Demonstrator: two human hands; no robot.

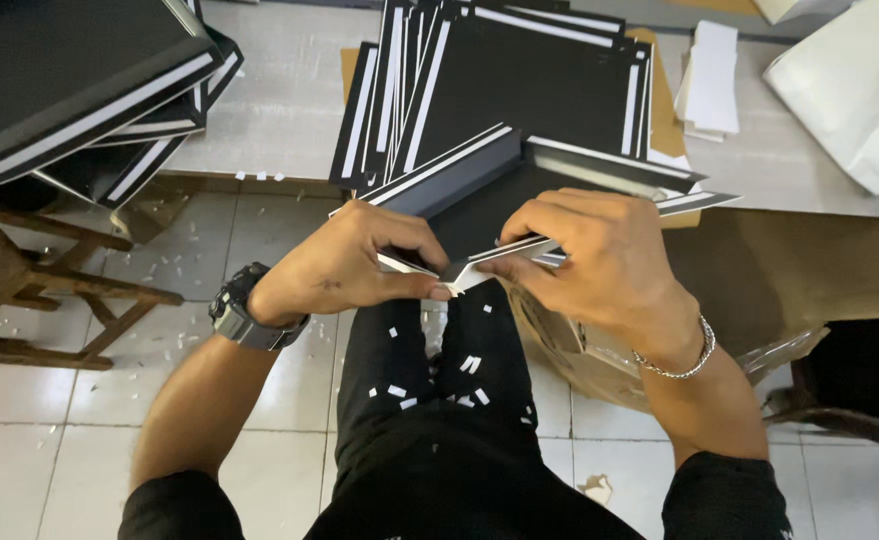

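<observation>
Both my hands hold a black cardboard box piece (480, 185) with white strips along its edges, its near corner pointing at me over my lap. My left hand (355, 262), with a dark wristwatch on its wrist, pinches the left flap at that corner. My right hand (590, 255), wearing a silver chain bracelet, pinches the right flap, fingertips almost meeting those of the left. Small white paper scraps (472, 365) lie on my black trousers.
A fanned stack of black sheets with white strips (520, 70) lies on the grey table ahead. More black boxes (80, 80) are piled at the top left. White paper (855, 85) lies at the top right. A wooden stool (50, 290) stands left, a brown carton (780, 280) right.
</observation>
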